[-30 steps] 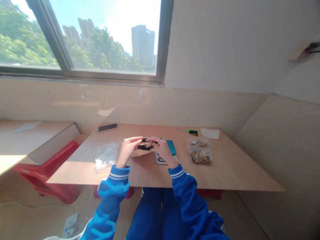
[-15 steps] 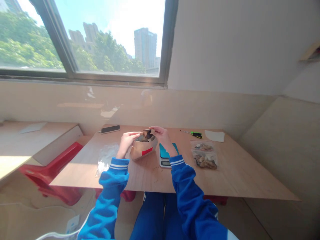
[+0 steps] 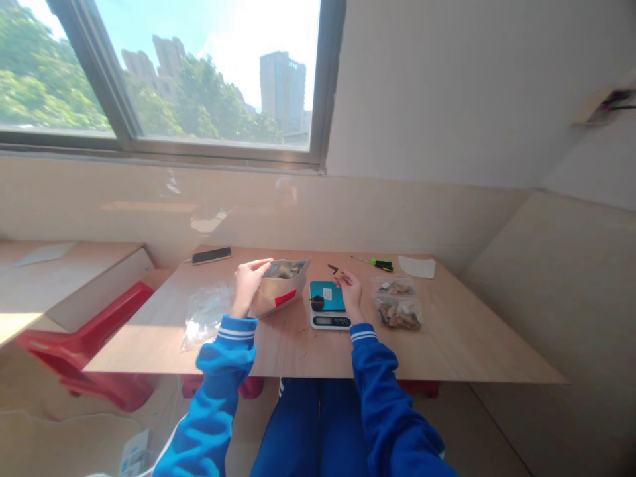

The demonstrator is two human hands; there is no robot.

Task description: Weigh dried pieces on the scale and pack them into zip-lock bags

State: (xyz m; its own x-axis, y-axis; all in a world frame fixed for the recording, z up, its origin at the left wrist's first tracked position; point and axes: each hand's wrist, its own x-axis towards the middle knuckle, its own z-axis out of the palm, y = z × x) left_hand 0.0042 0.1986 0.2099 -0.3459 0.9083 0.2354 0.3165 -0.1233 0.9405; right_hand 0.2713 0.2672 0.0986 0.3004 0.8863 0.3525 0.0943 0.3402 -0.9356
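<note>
My left hand (image 3: 251, 281) pinches the rim of a brown paper pouch (image 3: 283, 295) with a red label, holding it open. Pale dried pieces show inside its mouth. My right hand (image 3: 350, 290) is closed on small brown dried pieces (image 3: 338, 273), above the right side of a digital kitchen scale (image 3: 330, 321). On the scale's teal plate lies a dark brown dried piece (image 3: 317, 303), with a small white sticker beside it. The scale's display figures are too small to read. Right of the scale lies a clear zip bag (image 3: 397, 313) of similar dried pieces.
Clear plastic bags (image 3: 203, 315) lie on the table's left, with a phone (image 3: 211, 256) behind them. A green-black screwdriver (image 3: 380, 264) and white paper (image 3: 416, 267) lie at the back right. Red stools (image 3: 89, 344) stand below.
My right hand has left the pouch's mouth and moved right, over the scale, with dried pieces. A dark piece now shows on the scale plate. My left hand stays on the pouch.
</note>
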